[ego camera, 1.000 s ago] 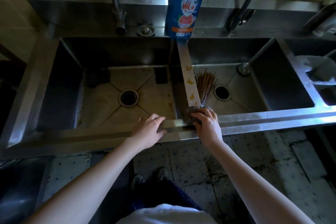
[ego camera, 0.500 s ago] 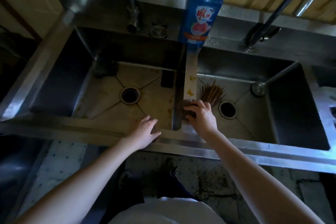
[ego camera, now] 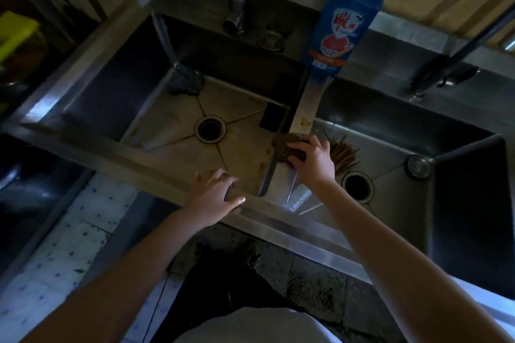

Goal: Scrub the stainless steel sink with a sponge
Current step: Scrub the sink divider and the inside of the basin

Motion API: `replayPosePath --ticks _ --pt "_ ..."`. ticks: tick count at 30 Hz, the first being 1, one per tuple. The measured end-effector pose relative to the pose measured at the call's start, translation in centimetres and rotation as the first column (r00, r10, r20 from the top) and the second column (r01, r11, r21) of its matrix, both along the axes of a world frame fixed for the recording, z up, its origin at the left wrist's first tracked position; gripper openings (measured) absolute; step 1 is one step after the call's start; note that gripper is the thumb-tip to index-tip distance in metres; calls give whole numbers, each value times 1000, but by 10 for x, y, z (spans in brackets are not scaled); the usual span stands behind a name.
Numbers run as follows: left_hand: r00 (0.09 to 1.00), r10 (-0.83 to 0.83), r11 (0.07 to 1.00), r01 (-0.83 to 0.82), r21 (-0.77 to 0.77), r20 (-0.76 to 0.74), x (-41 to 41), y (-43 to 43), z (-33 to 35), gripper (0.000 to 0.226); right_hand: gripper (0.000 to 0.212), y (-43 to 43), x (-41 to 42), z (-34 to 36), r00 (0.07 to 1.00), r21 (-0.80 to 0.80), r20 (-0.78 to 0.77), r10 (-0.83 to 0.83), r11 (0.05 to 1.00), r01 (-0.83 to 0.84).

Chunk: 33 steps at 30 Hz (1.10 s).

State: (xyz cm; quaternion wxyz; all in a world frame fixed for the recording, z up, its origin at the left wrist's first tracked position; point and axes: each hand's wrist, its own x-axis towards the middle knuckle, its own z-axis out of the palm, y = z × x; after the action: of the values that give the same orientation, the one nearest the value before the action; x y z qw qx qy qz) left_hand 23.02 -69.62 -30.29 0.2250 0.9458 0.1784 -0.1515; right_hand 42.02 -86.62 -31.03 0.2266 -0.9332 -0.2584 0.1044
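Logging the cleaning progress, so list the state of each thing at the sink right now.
right hand: grips the sponge on the divider
left hand: rests on the front rim
left drain: unplugged
right drain: unplugged
detergent bottle: upright
chopsticks: lying in right basin

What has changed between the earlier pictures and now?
The right hand, gripping the sponge, slid it along the divider away from the front rim, toward the blue bottle. Unchanged: the left hand rests on the front rim, the bottle stands at the divider's far end, the chopsticks lie in the right basin.
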Motion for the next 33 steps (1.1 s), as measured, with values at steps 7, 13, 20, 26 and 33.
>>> replayPosePath --ticks 7,13,20,26,33 --pt "998 58 998 -58 -2 5 10 8 0 46 34 14 31 6 1000 23 -8 -28 999 28" --pt "998 55 998 -55 32 9 31 16 6 45 33 28 57 12 999 5 -21 -47 999 48" --pt "998 35 998 -32 -53 60 72 21 11 46 33 38 90 9 997 29 -25 -68 997 68" --pt "999 -1 995 6 -103 54 106 12 6 47 34 49 133 4 997 3 -22 -74 997 74" --pt "999 -32 996 35 -84 35 132 0 1 54 32 62 176 3 992 13 -56 -113 993 114"
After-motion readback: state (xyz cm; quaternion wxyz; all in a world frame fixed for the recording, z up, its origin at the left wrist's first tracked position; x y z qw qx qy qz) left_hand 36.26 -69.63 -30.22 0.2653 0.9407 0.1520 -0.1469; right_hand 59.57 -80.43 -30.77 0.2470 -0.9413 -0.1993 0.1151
